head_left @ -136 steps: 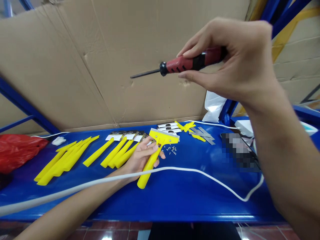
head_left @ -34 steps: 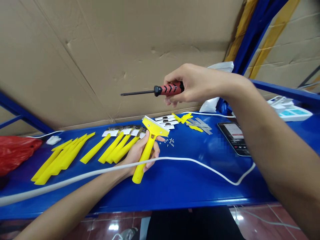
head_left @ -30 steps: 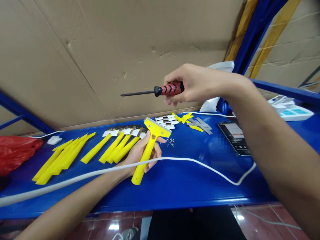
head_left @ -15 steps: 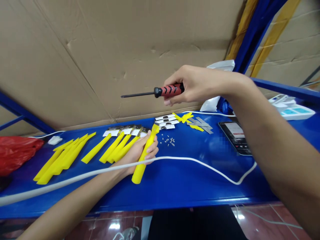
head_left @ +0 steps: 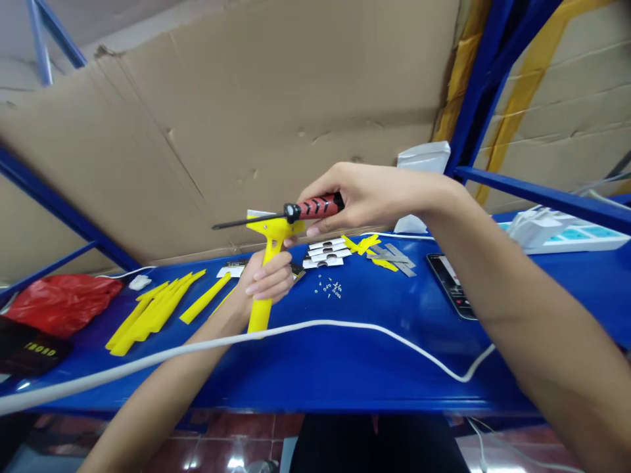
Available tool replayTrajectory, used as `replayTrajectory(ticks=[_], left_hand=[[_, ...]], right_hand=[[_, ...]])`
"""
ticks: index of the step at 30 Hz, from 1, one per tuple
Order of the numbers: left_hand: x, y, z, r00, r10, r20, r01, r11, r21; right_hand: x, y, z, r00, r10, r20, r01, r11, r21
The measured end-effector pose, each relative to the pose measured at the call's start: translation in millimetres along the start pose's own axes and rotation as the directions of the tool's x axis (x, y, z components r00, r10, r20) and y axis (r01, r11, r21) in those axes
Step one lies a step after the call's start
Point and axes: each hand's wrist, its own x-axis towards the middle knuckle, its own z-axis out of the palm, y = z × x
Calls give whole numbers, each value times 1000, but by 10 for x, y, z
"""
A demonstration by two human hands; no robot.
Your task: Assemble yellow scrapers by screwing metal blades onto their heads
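My left hand [head_left: 269, 279] is wrapped round the handle of a yellow scraper [head_left: 262, 315], which stands nearly upright. Its wide T-shaped head faces me, with a pale blade edge along the top and small screws in its face. In my right hand [head_left: 340, 190] is a screwdriver [head_left: 319, 207] with a red and black handle, its dark shaft pointing left across the front of the scraper's head. The right fingertips are close to the head's right end; whether they touch it I cannot tell. Small loose screws and nuts [head_left: 329, 288] lie scattered on the blue table [head_left: 355, 368].
Several yellow scrapers [head_left: 152, 315] lie at left, near a red plastic bag [head_left: 64, 302]. White blade packs [head_left: 328, 251], yellow head pieces [head_left: 362, 244] and grey metal strips [head_left: 394, 257] lie at the back. A phone [head_left: 451, 286] is at right. A white cable [head_left: 345, 322] crosses in front.
My left hand has raised the scraper and turned its wide head towards me. My right hand has come down and left, bringing the screwdriver in front of the head. The view has shifted.
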Motion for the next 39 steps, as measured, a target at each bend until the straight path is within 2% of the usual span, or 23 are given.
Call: replayTrajectory(ticks=[3, 5, 11, 14, 16, 17, 18, 19, 20, 21, 23, 26, 31, 35, 39], left_hand=[[128, 56, 78, 999, 49, -3, -49, 998, 28], [216, 60, 125, 998, 49, 34, -51, 997, 50], [455, 72, 457, 994, 10, 108, -24, 991, 134], [656, 94, 591, 990, 3, 138, -53, 932, 359], [852, 88, 556, 988, 60, 143, -136, 778, 613], [961, 75, 495, 986, 123, 113, -166, 645, 746], [1070, 56, 409, 983, 168, 70, -140, 459, 877], [1173, 33, 306, 981, 195, 8, -49, 205, 978], [1265, 8, 192, 974, 221, -57, 76, -77, 994], [1343, -19, 78, 964, 248, -99, 145, -174, 974], [1455, -69, -122, 949, 271, -163, 236, -262, 936], [1535, -119, -292, 934, 267, -238, 324, -348, 880], [1564, -114, -341, 927, 260, -269, 360, -430, 828], [1514, -57, -394, 929, 261, -261, 355, -439, 826], [1364, 5, -500, 922, 307, -237, 349, -390, 852]], right_hand=[[-31, 1, -67, 986, 8, -169, -2, 999, 39], [-53, 40, -113, 974, -7, -226, 21, 998, 60], [-168, 171, -260, 975, -80, -206, 78, 997, -22], [-266, 169, -360, 968, -57, -244, 42, 997, -66], [-344, 151, -432, 960, -27, -280, 2, 996, -91], [-384, 141, -466, 954, -9, -301, -22, 995, -98], [-423, 131, -496, 946, 11, -323, -45, 994, -100], [-459, 123, -523, 937, 30, -347, -67, 993, -98], [-491, 117, -545, 930, 45, -366, -85, 992, -94], [-519, 112, -563, 922, 52, -384, -94, 991, -91], [-562, 106, -589, 912, 41, -408, -90, 991, -102], [-602, 105, -613, 904, 18, -426, -80, 989, -127], [-643, 111, -648, 900, 0, -435, -50, 994, -102], [-660, 121, -665, 897, -28, -441, -15, 995, -94], [-669, 123, -667, 894, -41, -446, 0, 996, -92]])
